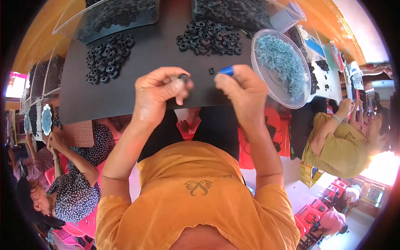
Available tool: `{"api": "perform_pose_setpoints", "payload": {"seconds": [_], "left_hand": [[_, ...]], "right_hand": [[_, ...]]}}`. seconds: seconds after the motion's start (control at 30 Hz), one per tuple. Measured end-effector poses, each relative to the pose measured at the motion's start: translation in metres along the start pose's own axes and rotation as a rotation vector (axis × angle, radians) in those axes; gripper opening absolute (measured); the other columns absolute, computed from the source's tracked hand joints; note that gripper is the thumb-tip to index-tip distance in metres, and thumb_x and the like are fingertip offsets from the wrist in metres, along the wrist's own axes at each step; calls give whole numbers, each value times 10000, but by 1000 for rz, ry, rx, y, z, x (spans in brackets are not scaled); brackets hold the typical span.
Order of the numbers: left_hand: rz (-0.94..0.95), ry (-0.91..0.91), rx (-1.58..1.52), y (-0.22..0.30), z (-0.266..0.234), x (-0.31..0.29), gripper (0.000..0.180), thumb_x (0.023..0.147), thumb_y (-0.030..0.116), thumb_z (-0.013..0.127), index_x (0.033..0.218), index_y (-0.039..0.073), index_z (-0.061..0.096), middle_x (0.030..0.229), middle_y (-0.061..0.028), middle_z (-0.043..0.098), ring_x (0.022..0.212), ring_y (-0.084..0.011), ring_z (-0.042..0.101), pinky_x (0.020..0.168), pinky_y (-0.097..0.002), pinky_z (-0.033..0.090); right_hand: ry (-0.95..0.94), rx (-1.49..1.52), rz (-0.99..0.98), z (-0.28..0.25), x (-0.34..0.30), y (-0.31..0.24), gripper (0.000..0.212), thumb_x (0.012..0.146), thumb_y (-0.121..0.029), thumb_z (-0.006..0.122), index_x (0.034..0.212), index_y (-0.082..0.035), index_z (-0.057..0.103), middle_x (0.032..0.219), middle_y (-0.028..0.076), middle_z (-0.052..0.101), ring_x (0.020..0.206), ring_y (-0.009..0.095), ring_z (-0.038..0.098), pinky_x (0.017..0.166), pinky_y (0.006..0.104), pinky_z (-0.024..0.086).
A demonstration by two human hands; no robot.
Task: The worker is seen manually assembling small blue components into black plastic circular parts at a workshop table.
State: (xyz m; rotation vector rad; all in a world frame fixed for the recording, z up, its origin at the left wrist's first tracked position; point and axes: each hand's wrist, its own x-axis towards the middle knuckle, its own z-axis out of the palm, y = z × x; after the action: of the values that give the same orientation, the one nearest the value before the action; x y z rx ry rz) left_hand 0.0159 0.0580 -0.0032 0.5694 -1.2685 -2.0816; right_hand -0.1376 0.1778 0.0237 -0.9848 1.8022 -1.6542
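My left hand [160,93] is raised over the near edge of the dark table, with thumb and index finger pinching a small black plastic part [183,77]. The fingertips are slightly blurred. My right hand [246,89] is level with it, a short gap to the right. A shiny blue cover [226,71] wraps its index fingertip, and the thumb presses against that finger. Whatever lies in this pinch is too small or hidden to make out. A single small black part [211,71] lies on the table between the hands, just left of the blue fingertip.
Two heaps of black plastic parts [109,58] [208,38] lie on the dark table [154,50]. Behind them stand clear bins [112,21] of similar parts. A round clear tray [287,96] holds many tiny light-blue pieces. Co-workers [339,141] sit on both sides.
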Motion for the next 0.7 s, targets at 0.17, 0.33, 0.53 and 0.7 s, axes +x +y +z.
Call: {"api": "perform_pose_setpoints", "payload": {"seconds": [0.17,0.33,0.53,0.7], "left_hand": [[39,11,-1,-5,-9,2,160,839,-11,638,994,-45,659,830,-129,680,626,-113,595,562,-217,489],[7,12,23,-7,-8,1,166,834,3,651,994,-40,663,816,-117,676,627,-108,588,559,-214,483],[19,-14,97,-9,-8,-2,173,828,5,661,998,-26,671,801,-98,671,628,-95,570,549,-204,465],[19,-12,107,-10,-6,-1,174,819,-1,668,990,-26,674,791,-89,667,625,-96,567,539,-204,459]], "right_hand": [[18,-427,-219,-40,-12,14,133,765,-28,685,867,14,611,718,56,561,601,124,513,561,261,417],[-73,-878,-530,-40,-25,22,293,654,-121,771,875,-15,609,876,105,546,807,300,511,666,383,440],[-146,-1021,-656,-38,-28,30,245,666,-110,747,828,-5,596,869,98,509,751,276,485,656,372,419],[-120,-973,-766,-38,-29,43,208,668,-68,732,808,-2,593,844,95,502,711,261,486,610,353,418]]}}
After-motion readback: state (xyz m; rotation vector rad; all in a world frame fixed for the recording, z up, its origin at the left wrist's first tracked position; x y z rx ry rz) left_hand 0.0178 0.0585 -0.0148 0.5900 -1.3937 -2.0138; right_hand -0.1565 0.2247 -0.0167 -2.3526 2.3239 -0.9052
